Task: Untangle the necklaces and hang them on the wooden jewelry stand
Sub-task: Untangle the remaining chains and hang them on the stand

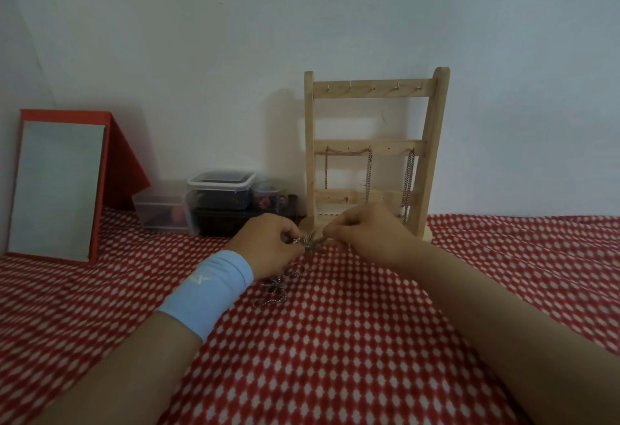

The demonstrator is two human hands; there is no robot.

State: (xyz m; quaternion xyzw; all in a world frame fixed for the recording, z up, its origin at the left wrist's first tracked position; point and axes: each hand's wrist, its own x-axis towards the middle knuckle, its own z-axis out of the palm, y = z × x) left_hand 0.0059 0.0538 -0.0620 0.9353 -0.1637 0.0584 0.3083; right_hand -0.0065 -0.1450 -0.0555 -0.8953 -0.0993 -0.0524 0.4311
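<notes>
A tangled bunch of silver chain necklaces lies on the red-and-white cloth, its upper strands lifted between my hands. My left hand, with a light blue wristband, pinches the chain from the left. My right hand pinches the same knot from the right. Right behind them stands the wooden jewelry stand against the wall. Two chains hang from its middle bar, one draped across two pegs, another at the right. The top row of hooks is bare.
A red-framed mirror leans at the left. Clear plastic boxes and a small jar sit by the wall left of the stand. The patterned cloth covers the whole surface in front.
</notes>
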